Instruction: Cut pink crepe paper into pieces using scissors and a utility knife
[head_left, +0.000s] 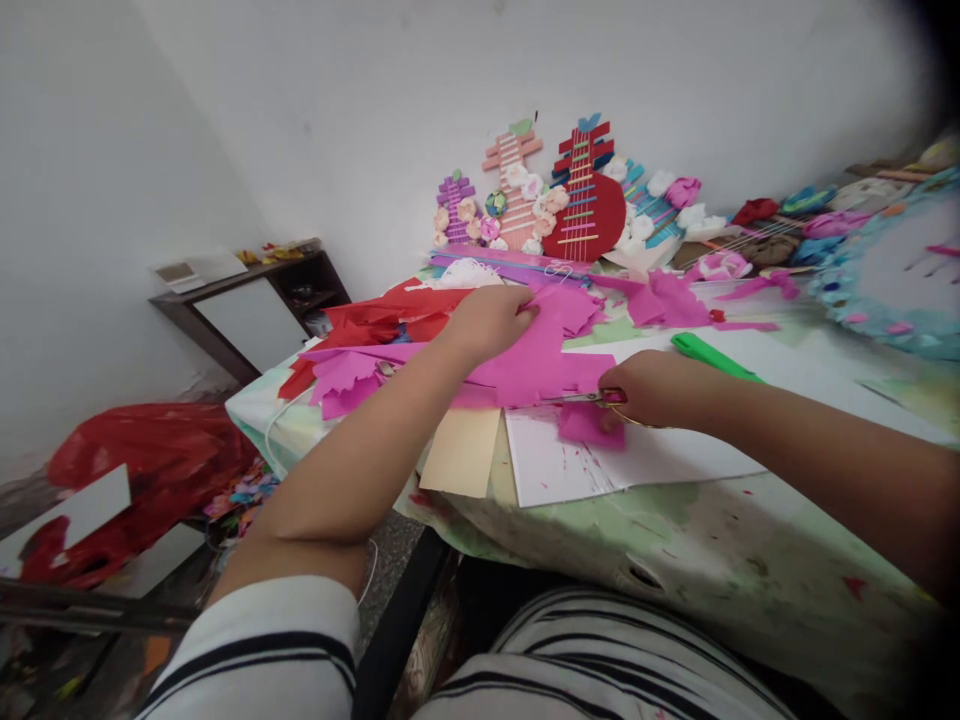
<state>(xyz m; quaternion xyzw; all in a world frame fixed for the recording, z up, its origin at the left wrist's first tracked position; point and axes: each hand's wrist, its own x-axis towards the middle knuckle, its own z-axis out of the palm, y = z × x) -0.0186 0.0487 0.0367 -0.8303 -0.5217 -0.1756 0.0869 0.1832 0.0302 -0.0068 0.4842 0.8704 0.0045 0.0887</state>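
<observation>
A sheet of bright pink paper [525, 362] lies spread across the table in front of me. My left hand [491, 322] pinches its upper part between thumb and fingers. My right hand [637, 385] is closed around the handles of a pair of scissors [574, 399], whose blades point left at the lower edge of the pink sheet. Below the blades, a smaller pink piece [594, 427] hangs over a white board [559, 470]. Whether the blades are apart I cannot make out.
Red paper [390, 312] lies left of the pink sheet, with a cream card [463, 455] at the table's front edge. A green strip [712, 355] is beyond my right wrist. Decorated paper instruments [585, 215] lean on the wall. A low cabinet [255, 320] stands left.
</observation>
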